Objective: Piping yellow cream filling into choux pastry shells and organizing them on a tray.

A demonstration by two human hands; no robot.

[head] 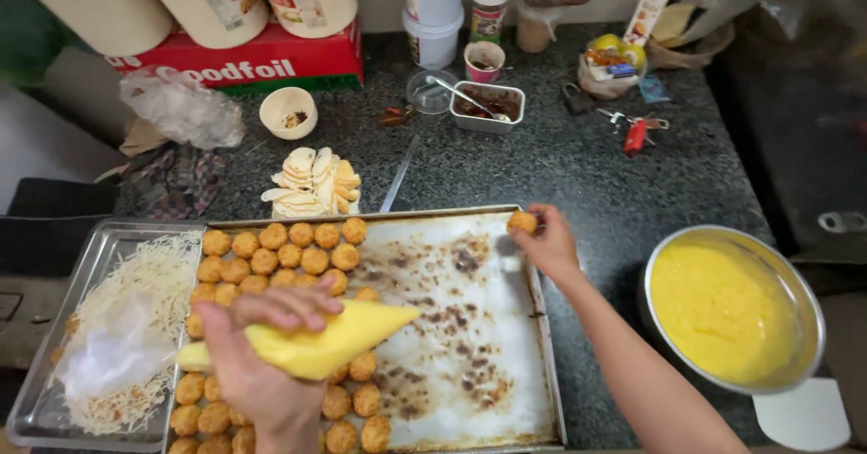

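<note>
Nearest the camera, the left hand [257,373] closes its grip around a yellow piping bag [312,346], full of yellow filling, with its tip pointing right over the baking tray [470,327]. Round golden-brown balls [289,260] fill the left part of that tray in close rows, running from the far edge down to the near edge and partly hidden under the hand and bag. The right two thirds of the tray are bare, stained paper with brown marks. By that look, roughly a third of the tray is laid out and most of it is left to fill.

At the far right corner of the tray, the right hand [546,242] pinches one more golden ball [522,223] between its fingertips, just over the tray's rim.

Right of the tray, a steel bowl [731,308] of smooth yellow batter stands on the dark speckled table [587,174], near the right forearm. Touching the baking tray on the left is a second metal tray [54,346] holding shredded white cheese and a crumpled clear plastic piece. Beyond the trays lie a pile of pale sliced pieces [312,183], a small cream bowl [288,111], a rectangular white dish [488,103] with dark sauce and a spoon, tubs, jars and a red box [244,56]. None of this blocks the bare part of the tray; only the piping bag reaches across the rows.
</note>
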